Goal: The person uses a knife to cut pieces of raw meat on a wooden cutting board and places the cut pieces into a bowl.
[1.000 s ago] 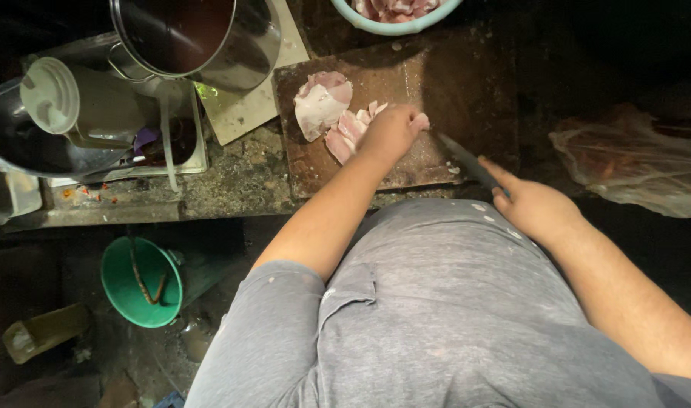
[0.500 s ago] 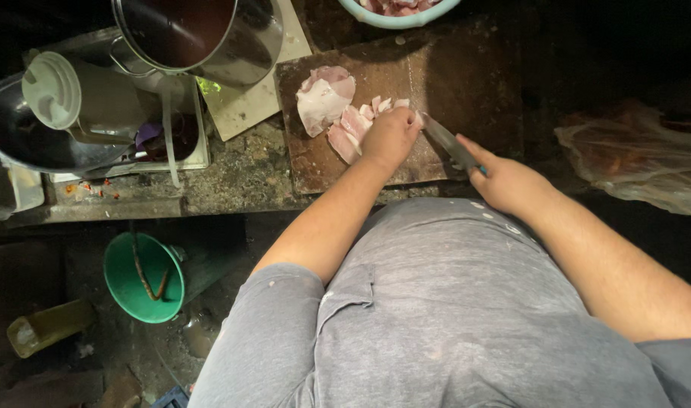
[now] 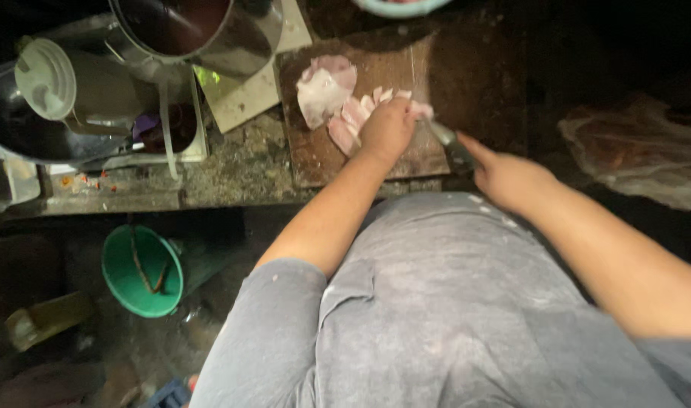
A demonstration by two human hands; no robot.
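Observation:
A dark wooden cutting board [image 3: 383,75] lies on the counter with pale pink raw meat [image 3: 326,87] on it, a large piece and several cut strips. My left hand [image 3: 387,130] presses down on the strips near the board's middle. My right hand [image 3: 508,177] grips the handle of a knife [image 3: 445,140] whose blade points up-left to the meat right beside my left fingers. My grey shirt fills the lower part of the view.
A big steel pot [image 3: 202,30] and a dark pan [image 3: 28,128] with a lidded jug [image 3: 51,79] stand at the left. A teal bowl rim [image 3: 394,7] shows at the top. A plastic bag [image 3: 640,151] lies right. A green bucket [image 3: 141,272] sits on the floor.
My right hand has brought the knife leftward across the board until the blade meets the meat beside my left hand. My left hand stayed on the strips.

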